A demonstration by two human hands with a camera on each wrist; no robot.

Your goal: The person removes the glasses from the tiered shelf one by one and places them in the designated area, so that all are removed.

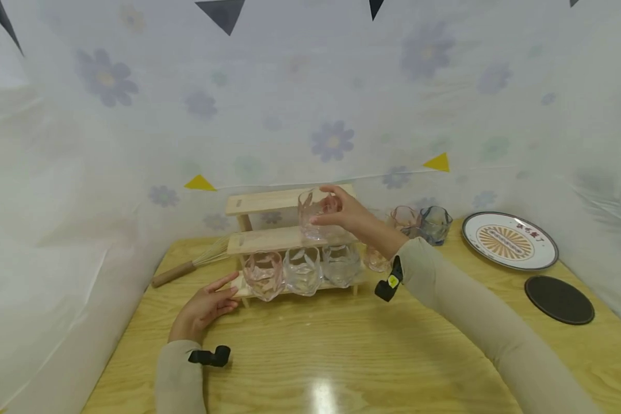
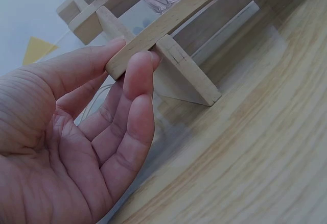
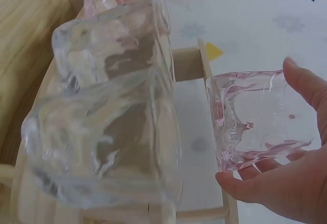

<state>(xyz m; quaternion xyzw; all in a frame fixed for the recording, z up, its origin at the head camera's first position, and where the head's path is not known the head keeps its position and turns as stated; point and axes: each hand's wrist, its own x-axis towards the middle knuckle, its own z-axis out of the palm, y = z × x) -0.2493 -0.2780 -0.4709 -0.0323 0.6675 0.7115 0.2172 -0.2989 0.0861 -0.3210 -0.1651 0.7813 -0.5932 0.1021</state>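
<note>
A three-tier wooden rack (image 1: pixel 269 200) stands on the table. My left hand (image 1: pixel 203 310) pinches the left end of its lowest shelf; in the left wrist view the thumb (image 2: pixel 84 63) lies on top and fingers curl beneath. My right hand (image 1: pixel 354 218) grips a pale pink glass (image 1: pixel 310 214) at the middle tier. The right wrist view has this glass (image 3: pixel 260 117) between thumb and fingers, its base close to the shelf edge; whether it touches is unclear. Along the lowest shelf stand a pink glass (image 1: pixel 263 276), a clear glass (image 1: pixel 302 271) and another clear glass (image 1: pixel 340 266).
Right of the rack are more glasses, among them a blue-grey one (image 1: pixel 436 224) and a pink one (image 1: pixel 405 217), partly behind my right arm. Farther right lie a patterned plate (image 1: pixel 540 253) and a black round mat (image 1: pixel 559 299). A whisk (image 1: pixel 178 273) lies left of the rack.
</note>
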